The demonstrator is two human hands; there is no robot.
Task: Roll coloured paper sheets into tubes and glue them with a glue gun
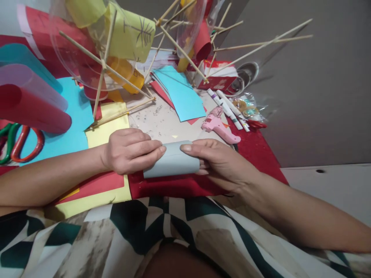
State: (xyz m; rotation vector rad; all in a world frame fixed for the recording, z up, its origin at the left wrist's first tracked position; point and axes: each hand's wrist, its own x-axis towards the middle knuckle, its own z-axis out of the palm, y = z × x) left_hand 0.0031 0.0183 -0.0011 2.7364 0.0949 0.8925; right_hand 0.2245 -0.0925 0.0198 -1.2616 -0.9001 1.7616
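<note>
A light blue-grey sheet rolled into a short paper tube (171,160) lies across the middle, just above the red paper at the table's near edge. My left hand (130,150) grips its left end, fingers curled over the top. My right hand (216,160) pinches its right end, thumb on top and fingers underneath. Both hands are closed on the tube.
A pink glue gun (218,125) and white markers (228,108) lie to the right. Blue paper sheets (181,92), yellow paper (107,131) and scissors (20,144) surround the hands. A stick frame with clear domes (116,50) stands behind. Rolled paper (29,100) sits at left.
</note>
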